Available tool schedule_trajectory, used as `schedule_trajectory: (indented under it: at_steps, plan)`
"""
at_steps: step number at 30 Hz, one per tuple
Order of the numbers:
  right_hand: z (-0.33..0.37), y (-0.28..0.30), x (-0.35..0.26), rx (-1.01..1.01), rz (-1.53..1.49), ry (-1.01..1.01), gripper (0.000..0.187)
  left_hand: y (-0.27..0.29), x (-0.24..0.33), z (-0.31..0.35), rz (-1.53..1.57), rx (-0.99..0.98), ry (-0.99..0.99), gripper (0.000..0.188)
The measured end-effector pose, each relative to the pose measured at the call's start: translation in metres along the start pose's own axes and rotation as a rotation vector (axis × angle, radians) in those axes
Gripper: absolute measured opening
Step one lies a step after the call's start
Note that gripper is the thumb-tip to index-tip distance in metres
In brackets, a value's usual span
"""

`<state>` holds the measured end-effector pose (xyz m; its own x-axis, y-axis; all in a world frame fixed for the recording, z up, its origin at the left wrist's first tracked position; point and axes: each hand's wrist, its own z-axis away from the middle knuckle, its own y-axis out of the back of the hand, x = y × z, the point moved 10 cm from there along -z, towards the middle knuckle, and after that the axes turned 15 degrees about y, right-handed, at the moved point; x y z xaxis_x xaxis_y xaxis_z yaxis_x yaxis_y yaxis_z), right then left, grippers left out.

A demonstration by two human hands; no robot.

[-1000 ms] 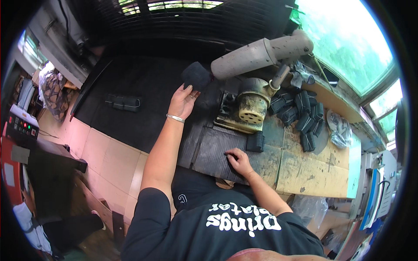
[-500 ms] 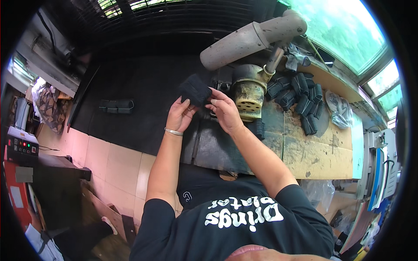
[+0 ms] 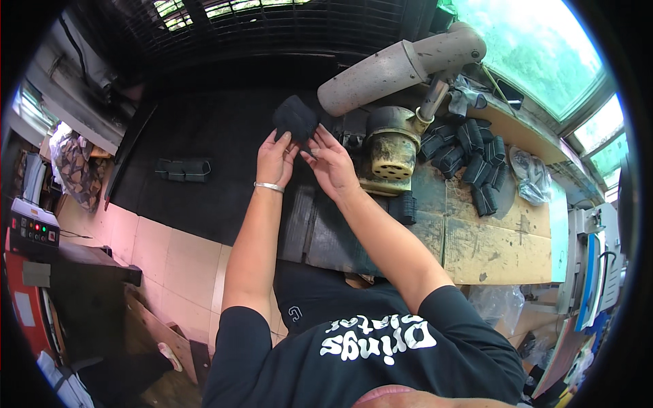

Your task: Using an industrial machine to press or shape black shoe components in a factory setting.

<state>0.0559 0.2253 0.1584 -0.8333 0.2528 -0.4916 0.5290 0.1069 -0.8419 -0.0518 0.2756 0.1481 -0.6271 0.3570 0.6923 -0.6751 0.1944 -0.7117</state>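
On the near side of the drum-shaped machine is the person's dark T-shirt with white lettering. A stained cardboard sheet covers the bench to the near right of the machine. To the machine's left, both bare hands are raised. The left hand, with a silver band at its wrist, is closed in a pinch on a dark, soft-looking piece, thumb on the near face. The right hand, between that piece and the machine, is half open with fingers lightly bent; its fingertips meet the piece's lower right edge, though whether they grip it I cannot tell. The piece is up left of the machine, above a black surface.

A black bundle sits just at the machine's near right foot. Well left of the machine lies a row of dark bundles. Right of it are a heap of black bundles and, farther right, a clear plastic bag. Above the machine slants a thick grey pipe; beyond it, to the right, is a bright window.
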Motion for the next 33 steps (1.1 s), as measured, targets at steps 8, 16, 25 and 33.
schedule_trajectory:
  at_steps: [8, 16, 25, 33]
  plan:
    - [-0.015, -0.012, -0.013, -0.023, -0.047, 0.075, 0.057, -0.018, 0.017, -0.013, -0.043, -0.019, -0.032, 0.027]
    - [-0.007, -0.006, -0.017, -0.006, -0.067, 0.076, 0.059, -0.023, 0.009, -0.009, -0.033, -0.022, -0.024, 0.025]
    - [0.008, -0.001, -0.025, 0.006, -0.042, 0.067, 0.058, -0.018, -0.004, -0.007, 0.002, -0.055, 0.025, 0.054]
    - [0.019, 0.011, -0.026, 0.041, -0.039, 0.058, 0.053, -0.025, -0.012, 0.002, -0.059, -0.092, 0.047, 0.024]
